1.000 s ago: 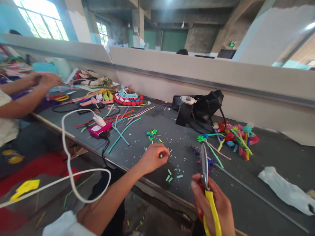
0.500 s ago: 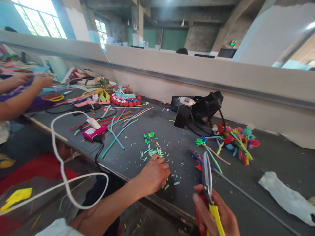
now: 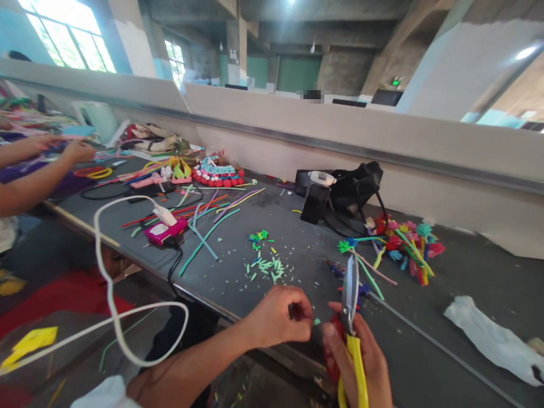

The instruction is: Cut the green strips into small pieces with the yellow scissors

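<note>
My right hand [image 3: 361,357] is wrapped around a pair of scissors [image 3: 351,294] with yellow and red handles, the blades pointing up and away from me. Just left of it, above the table's near edge, my left hand [image 3: 283,317] is closed in a pinch; whatever its fingertips may hold is too small or hidden. Beyond the left hand lies a scatter of small pale-green cut pieces [image 3: 272,267]. A little pile of green and blue bits [image 3: 258,236] sits farther back. Behind the scissors, partly covered, are dark blue and red-handled tools [image 3: 340,271].
Fuzzy coloured stems [image 3: 208,238] and a pink power adapter [image 3: 165,229] with a looping white cable [image 3: 104,255] lie left. A phone [image 3: 315,203] leans by a black bag [image 3: 357,184]. Bright fuzzy flowers [image 3: 412,241], a metal rod [image 3: 425,334] and white plastic [image 3: 488,334] lie right. Another person's hands [image 3: 76,150] work far left.
My left hand has moved right and nearer to me, from the green pieces to beside the scissors. My right hand has shifted slightly left with the scissors.
</note>
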Tool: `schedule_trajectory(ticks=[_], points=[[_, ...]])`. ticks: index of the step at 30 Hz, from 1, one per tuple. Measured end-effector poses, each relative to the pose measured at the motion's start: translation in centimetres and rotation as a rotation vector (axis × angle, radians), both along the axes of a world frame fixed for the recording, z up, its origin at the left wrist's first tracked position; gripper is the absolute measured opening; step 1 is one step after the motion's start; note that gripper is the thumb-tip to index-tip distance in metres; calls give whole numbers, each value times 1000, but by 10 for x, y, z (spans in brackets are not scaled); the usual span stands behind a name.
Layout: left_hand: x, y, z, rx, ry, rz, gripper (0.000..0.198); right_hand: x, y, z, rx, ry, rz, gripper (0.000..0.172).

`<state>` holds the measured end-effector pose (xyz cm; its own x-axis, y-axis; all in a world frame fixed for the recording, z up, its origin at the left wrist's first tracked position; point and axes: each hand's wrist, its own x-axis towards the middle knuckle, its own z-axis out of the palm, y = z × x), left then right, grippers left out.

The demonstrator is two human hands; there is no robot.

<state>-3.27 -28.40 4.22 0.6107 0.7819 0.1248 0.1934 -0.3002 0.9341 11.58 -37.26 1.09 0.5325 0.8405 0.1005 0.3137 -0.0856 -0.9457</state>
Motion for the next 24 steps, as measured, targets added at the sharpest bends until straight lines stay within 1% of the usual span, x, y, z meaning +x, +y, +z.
schedule_trajectory(ticks=[2, 4, 8, 11, 14, 19, 22, 24], points=[[5, -6, -1, -53, -18, 19, 1, 1, 3, 3, -16, 26, 32, 59], [9, -9, -5, -89, -10, 47, 2, 1, 6, 5, -6, -1, 38, 52], [14, -10, -9, -162, 12, 36, 2, 4, 6, 0, 53, -137, -26, 42], [13, -10, -7, -111, 30, -5, 3, 7, 7, -6, 74, -217, -19, 38], [11, -10, -3, -36, 50, -17, 5, 11, 8, -8, 98, -260, 1, 38], [10, -8, -2, -13, 53, -41, 7, 9, 10, -3, 99, -242, -27, 36], [11, -8, -3, -10, 52, -38, 8, 8, 11, 2, 94, -238, -10, 36], [11, -8, -3, -43, 16, -24, 6, 6, 10, 6, 72, -209, 17, 38]])
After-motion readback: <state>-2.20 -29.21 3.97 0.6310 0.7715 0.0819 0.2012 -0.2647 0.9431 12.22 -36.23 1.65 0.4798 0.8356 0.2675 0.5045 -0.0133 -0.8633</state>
